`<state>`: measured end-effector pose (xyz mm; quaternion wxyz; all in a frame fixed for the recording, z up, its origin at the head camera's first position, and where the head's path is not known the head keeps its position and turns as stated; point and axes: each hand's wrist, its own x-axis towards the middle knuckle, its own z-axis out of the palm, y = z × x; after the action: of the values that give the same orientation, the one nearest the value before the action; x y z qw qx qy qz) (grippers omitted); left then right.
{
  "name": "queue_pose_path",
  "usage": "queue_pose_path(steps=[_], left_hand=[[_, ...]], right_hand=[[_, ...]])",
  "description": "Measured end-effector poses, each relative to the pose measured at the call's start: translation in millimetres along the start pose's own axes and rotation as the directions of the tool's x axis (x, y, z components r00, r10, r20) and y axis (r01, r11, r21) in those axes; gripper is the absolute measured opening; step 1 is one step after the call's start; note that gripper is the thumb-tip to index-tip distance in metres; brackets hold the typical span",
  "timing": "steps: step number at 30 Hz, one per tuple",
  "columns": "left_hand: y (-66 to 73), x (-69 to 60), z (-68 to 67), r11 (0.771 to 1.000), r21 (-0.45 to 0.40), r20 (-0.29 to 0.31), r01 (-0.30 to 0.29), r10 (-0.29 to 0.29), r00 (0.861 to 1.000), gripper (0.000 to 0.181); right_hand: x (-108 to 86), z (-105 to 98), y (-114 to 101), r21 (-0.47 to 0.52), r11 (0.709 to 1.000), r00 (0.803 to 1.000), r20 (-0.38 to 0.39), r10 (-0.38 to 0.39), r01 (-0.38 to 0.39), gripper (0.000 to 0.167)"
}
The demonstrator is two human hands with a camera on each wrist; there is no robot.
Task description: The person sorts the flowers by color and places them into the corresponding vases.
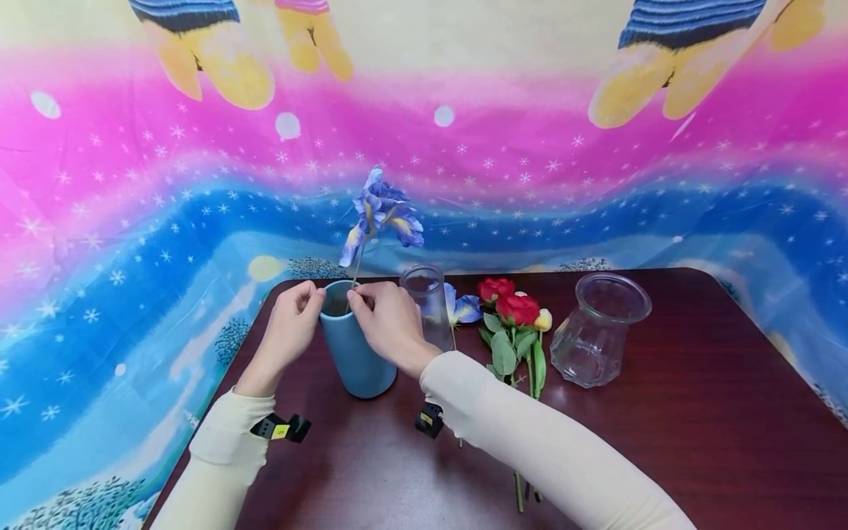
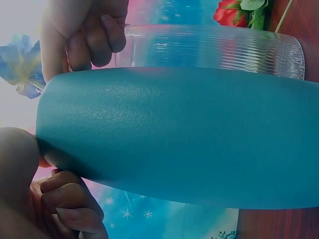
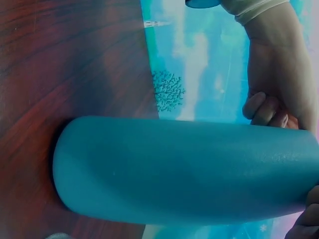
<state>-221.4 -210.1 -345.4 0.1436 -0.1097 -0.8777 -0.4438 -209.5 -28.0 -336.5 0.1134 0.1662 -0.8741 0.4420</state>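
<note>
A matte teal vase (image 1: 361, 357) stands on the table, its mouth between both hands. With thumb and fingers, my left hand (image 1: 291, 320) pinches the left side of the rim. My right hand (image 1: 391, 316) pinches the opposite side, its thumb by the inner edge. A blue-purple iris (image 1: 380, 210) rises from the vase mouth, its thin stem running down beside the right thumb; whether that thumb presses the stem is hard to tell. The left wrist view shows the vase (image 2: 179, 134) with curled fingers on both sides. Its base on the wood shows in the right wrist view.
A ribbed clear glass (image 1: 424, 294) stands just behind the right hand. Farther right lie a second iris (image 1: 466, 309), red roses (image 1: 517, 309) and a yellow bud (image 1: 544, 319). A faceted glass vase (image 1: 589, 353) stands beyond them on the dark wooden table (image 1: 715, 412).
</note>
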Motion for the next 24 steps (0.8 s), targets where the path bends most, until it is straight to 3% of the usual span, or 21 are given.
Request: queue_pose_path(steps=[11, 24], left_hand=[[-3.1, 0.6, 1.3, 1.0, 0.0, -0.003, -0.006, 0.006, 1.0, 0.039], [-1.8, -0.8, 0.4, 1.0, -0.017, 0.016, 0.016, -0.016, 1.0, 0.038]], right_hand=[[3.4, -1.9, 3.7, -0.167, 0.982, 0.988, -0.109, -0.11, 0.091, 0.018], [-3.6, -2.7, 5.9, -0.117, 0.986, 0.975, -0.173, -0.14, 0.121, 0.014]])
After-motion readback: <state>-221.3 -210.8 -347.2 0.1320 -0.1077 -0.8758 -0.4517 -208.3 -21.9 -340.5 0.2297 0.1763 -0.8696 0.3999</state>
